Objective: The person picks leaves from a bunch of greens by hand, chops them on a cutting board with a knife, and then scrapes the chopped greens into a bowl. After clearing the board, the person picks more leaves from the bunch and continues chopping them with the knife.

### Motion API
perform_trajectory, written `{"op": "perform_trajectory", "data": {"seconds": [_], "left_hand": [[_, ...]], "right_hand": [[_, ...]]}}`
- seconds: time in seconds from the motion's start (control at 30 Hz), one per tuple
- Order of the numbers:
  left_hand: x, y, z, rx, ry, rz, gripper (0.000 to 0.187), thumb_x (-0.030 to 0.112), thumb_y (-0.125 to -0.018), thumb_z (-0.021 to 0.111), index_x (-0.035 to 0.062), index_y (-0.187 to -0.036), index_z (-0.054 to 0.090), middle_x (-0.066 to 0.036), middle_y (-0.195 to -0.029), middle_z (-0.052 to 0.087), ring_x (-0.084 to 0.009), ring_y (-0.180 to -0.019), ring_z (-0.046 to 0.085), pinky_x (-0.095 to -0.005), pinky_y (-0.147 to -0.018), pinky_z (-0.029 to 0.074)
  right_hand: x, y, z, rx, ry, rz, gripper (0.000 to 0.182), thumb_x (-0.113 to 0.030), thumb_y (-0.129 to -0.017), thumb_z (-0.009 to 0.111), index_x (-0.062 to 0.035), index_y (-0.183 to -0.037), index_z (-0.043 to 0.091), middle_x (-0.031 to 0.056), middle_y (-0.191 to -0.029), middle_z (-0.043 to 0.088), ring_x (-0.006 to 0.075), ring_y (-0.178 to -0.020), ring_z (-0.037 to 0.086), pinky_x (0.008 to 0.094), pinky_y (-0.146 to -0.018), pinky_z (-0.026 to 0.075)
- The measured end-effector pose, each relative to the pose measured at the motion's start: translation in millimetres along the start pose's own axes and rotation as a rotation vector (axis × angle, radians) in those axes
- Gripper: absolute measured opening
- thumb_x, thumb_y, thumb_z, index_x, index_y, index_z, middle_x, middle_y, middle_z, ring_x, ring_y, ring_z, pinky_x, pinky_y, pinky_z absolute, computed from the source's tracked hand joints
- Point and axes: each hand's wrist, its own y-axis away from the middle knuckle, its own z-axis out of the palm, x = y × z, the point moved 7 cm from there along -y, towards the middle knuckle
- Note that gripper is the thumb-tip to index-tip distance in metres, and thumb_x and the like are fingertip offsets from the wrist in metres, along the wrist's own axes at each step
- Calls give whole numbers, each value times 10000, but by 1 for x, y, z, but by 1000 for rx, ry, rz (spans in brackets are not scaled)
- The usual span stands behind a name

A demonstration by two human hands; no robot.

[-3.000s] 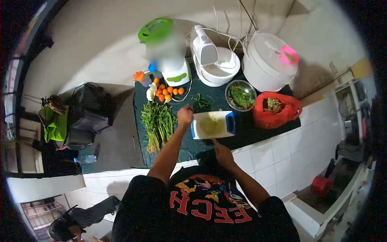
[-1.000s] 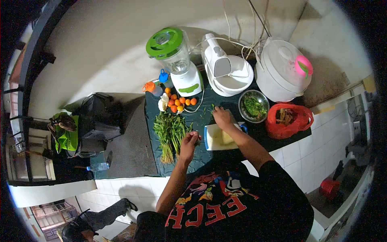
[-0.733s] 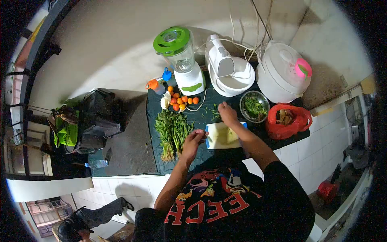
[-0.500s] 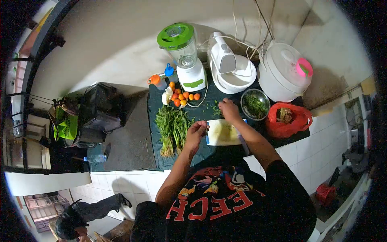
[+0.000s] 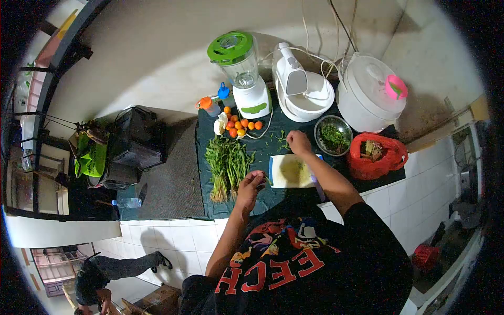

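Observation:
My left hand (image 5: pixel 251 190) is closed between the bundle of leafy greens (image 5: pixel 227 164) and the cutting board (image 5: pixel 292 171); what its fingers hold is too small to name. Above the board's far edge, my right hand (image 5: pixel 298 143) has its fingers pressed together beside loose green scraps (image 5: pixel 277 138) on the dark green cloth. A clear bowl of chopped greens (image 5: pixel 333 135) sits just right of that hand. Part of a knife (image 5: pixel 318 188) shows at the board's right side, under my right forearm.
Small orange fruits (image 5: pixel 239 125) lie before a blender (image 5: pixel 252 100). A stand mixer (image 5: pixel 304 94), a white lidded container (image 5: pixel 371 94) and a red plastic bag (image 5: pixel 374 157) stand at the right. A bottle (image 5: pixel 127 202) lies far left. Another person (image 5: pixel 93 281) is at lower left.
My left hand has moved away from the board's left edge, down toward me. My right hand has stayed near the scraps. The other person at lower left has shifted, and the view has moved slightly.

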Motion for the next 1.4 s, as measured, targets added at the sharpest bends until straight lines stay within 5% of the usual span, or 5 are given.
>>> {"op": "perform_trajectory", "data": {"seconds": [0.27, 0.33, 0.43, 0.9, 1.4], "left_hand": [[2, -15, 15, -82, -40, 70, 190, 250, -1010, 638, 92, -1111, 671, -15, -1061, 705, -124, -962, 628, -288, -848, 482], [11, -15, 25, -105, -64, 123, 204, 253, -1012, 635, 80, -1116, 667, -29, -1087, 709, -133, -986, 633, -296, -870, 486], [38, -6, 48, -120, -149, 213, 221, 241, -1023, 617, 47, -1123, 654, -66, -1161, 706, -157, -1067, 638, -325, -941, 491], [44, 7, 94, -418, 24, 242, 134, 178, -1029, 591, 62, -1078, 638, -17, -1062, 674, -111, -974, 606, -296, -896, 470], [42, 30, 104, -407, 14, 252, 119, 145, -1014, 620, 50, -1085, 627, -10, -988, 654, -102, -945, 586, -259, -891, 442]], "right_hand": [[-23, 26, -38, -8, -422, 118, 195, -249, -866, 751, -62, -912, 721, 89, -831, 707, 214, -749, 676, 364, -686, 537], [-62, 58, -62, -244, -712, 445, 217, -268, -881, 720, -52, -880, 700, 36, -793, 675, 159, -685, 629, 323, -573, 499], [-104, 96, -82, -381, -1015, 555, 237, -299, -878, 721, -63, -892, 698, -2, -781, 639, 112, -689, 604, 272, -550, 482], [-126, 144, -125, -352, -825, 540, 351, -399, -876, 679, -71, -753, 702, 1, -662, 623, 103, -588, 573, 275, -542, 444], [-133, 151, -147, -399, -628, 122, 319, -309, -888, 749, 2, -959, 738, 69, -823, 716, 128, -736, 642, 306, -702, 516]]}}
